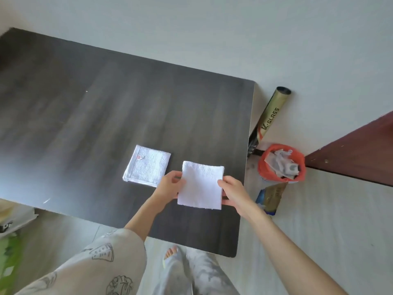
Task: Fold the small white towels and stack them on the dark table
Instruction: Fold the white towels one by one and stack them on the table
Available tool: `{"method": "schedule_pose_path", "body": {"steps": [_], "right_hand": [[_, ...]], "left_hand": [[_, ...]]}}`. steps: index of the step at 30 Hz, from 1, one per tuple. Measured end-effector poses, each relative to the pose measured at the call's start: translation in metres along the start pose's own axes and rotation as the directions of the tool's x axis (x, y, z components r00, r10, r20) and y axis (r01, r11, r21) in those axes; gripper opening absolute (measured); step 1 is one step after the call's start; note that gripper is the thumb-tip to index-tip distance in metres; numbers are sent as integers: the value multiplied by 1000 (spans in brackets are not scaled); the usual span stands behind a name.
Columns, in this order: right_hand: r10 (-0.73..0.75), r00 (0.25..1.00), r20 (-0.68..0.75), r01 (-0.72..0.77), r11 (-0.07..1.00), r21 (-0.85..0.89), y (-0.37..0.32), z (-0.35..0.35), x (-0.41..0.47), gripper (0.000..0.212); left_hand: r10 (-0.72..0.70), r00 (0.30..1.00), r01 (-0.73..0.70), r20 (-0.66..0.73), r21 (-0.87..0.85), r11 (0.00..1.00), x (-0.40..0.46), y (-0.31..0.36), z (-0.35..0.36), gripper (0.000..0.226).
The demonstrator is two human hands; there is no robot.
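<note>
Two towels: folded towel (147, 165) on dark table (85, 116); left hand (170, 185), right hand (231, 189) pinch second towel (201, 185)

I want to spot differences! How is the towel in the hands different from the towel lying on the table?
The held towel is gripped by both hands; the lying towel rests untouched on the table. The lying towel shows a red tag; the held towel looks plain. Both are small, white and square.

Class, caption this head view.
Both hands hold a folded white towel beside another on the dark table.
</note>
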State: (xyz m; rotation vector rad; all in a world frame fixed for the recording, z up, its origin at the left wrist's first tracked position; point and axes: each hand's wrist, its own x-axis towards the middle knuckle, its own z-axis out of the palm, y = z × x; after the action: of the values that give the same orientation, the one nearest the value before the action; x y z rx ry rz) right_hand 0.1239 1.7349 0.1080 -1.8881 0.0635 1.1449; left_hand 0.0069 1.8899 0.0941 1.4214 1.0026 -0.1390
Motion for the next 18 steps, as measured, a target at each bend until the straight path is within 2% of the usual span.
{"method": "schedule_pose_path", "body": {"steps": [6, 9, 11, 15, 18], "right_hand": [[93, 995, -31, -92, 996, 16, -9, -11, 31, 24], [166, 986, -26, -166, 986, -3, 0, -12, 33, 38], [188, 982, -19, -189, 982, -9, 9, -14, 29, 44], [172, 984, -41, -171, 985, 23, 28, -20, 6, 45], [151, 983, -108, -142, 986, 85, 49, -26, -19, 40]], "left_hand": [[-137, 991, 137, -5, 27, 990, 39, 13, 20, 34], [-196, 980, 200, -41, 112, 973, 45, 8, 20, 47], [-199, 978, 205, -61, 107, 973, 39, 2, 18, 49], [-73, 994, 84, -85, 134, 987, 12, -16, 15, 45], [35, 997, -22, -69, 185, 983, -12, -22, 17, 44]]}}
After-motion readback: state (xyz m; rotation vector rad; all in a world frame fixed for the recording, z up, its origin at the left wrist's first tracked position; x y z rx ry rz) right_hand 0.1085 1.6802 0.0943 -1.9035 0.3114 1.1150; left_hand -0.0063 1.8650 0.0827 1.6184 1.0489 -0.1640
